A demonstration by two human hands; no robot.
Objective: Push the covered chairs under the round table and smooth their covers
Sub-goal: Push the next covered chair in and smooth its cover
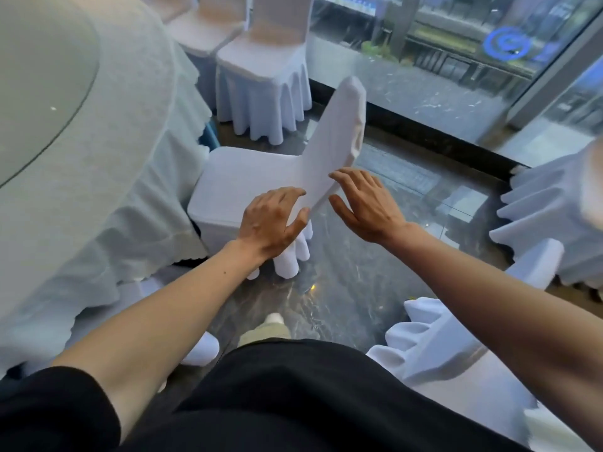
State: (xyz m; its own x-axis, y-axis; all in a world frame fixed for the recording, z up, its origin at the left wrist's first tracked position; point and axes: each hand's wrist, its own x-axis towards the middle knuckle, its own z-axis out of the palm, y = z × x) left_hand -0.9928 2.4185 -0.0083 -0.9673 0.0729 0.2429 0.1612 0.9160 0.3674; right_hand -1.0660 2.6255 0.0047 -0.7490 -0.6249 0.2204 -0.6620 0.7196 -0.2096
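Beside the round table's (107, 164) right edge, we hold one covered chair (235, 181); two further chairs (264, 83) stand beyond. Our left hand (270, 223) pinches the backrest's near edge between thumb and fingers; our right hand (367, 203), fingers spread, touches its rear.

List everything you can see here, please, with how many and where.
round table: one, pale cloth, left.
glass disc: one, greyish, on the table.
middle chair: one, white cover, beside the table.
other chairs: at least four, white covers, by the window and at right.
floor: dark, glossy.
window: one, top right.
shoe: one, pale, bottom middle.
left hand: grips the middle chair's back.
right hand: open, beside that back.
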